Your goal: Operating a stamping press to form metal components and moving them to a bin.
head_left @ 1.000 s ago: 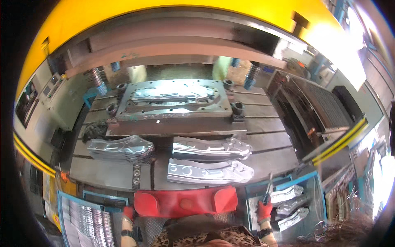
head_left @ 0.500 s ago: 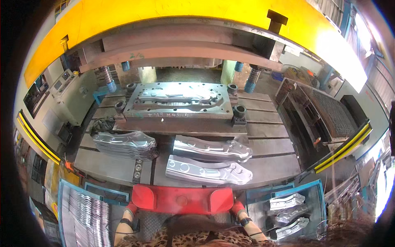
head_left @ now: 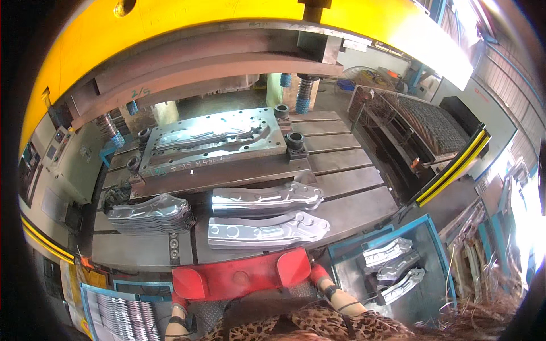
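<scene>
A red control console (head_left: 241,277) with a raised guard at each end stands right in front of me. My left hand (head_left: 179,299), in a red glove, is at its left end, and my right hand (head_left: 319,274), gloved alike, is at its right end. The guards hide the fingers of both hands. Beyond the console, silvery formed metal parts lie on the press bed: one near part (head_left: 268,229), another behind it (head_left: 266,197), and a stack (head_left: 149,215) at the left. Farther back a similar part (head_left: 207,136) rests on the lower die (head_left: 227,154).
The brown upper press plate (head_left: 205,88) hangs raised above the die, under a yellow beam (head_left: 170,17). Guide posts (head_left: 296,138) stand at the die's corners. Blue-framed bins hold parts at the left (head_left: 128,320) and right (head_left: 335,267). A yellow-black guard bar (head_left: 453,166) stands right.
My view has turned right and tilted, so the press and parts sit farther left. Both hands stay at the console ends, and the parts stay put on the bed.
</scene>
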The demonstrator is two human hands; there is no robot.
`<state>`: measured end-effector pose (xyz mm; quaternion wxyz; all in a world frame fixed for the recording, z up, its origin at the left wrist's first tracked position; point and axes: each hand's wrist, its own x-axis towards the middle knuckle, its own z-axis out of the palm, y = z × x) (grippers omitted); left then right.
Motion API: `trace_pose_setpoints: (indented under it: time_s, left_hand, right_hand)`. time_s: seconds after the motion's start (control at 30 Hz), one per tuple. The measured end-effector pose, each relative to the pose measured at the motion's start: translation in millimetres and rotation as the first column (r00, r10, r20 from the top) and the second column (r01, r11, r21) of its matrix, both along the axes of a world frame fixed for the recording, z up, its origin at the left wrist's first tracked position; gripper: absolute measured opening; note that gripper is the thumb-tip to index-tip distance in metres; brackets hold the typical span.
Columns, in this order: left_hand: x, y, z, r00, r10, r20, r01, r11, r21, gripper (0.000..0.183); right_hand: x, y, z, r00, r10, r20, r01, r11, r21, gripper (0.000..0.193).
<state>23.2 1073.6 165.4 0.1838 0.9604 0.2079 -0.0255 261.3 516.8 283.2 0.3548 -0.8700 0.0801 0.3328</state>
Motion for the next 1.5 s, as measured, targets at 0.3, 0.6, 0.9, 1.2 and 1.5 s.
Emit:
trace_pose_setpoints:
  time_s: [0.3,0.6,0.9,1.2,1.5]
  left_hand:
    - [1,-4,7,0.998,0.061,0.021,-0.058,0.993,-0.106,0.036]
    - [1,-5,-1,0.975,0.182,0.125,-0.122,0.916,-0.382,0.036]
    - [4,1,48,0.931,-0.276,-0.24,0.311,0.942,0.123,0.039]
    - [61,43,201,0.75,0.645,0.149,-0.226,0.461,-0.858,0.034]
    - [252,19,301,0.801,0.495,0.337,0.282,0.185,-0.942,0.043]
  right_hand:
    - [8,-17,-69,0.945,0.221,0.242,-0.195,0.973,-0.126,0.041]
    - [12,-27,-145,0.916,0.325,0.236,-0.286,0.94,-0.184,0.034]
    - [-2,-27,-63,0.976,-0.208,-0.067,0.219,0.918,0.332,0.023]
    - [14,-76,39,0.483,-0.803,0.349,0.629,0.595,0.5,0.056]
    - [176,124,223,0.782,-0.379,0.494,-0.109,0.698,0.708,0.054]
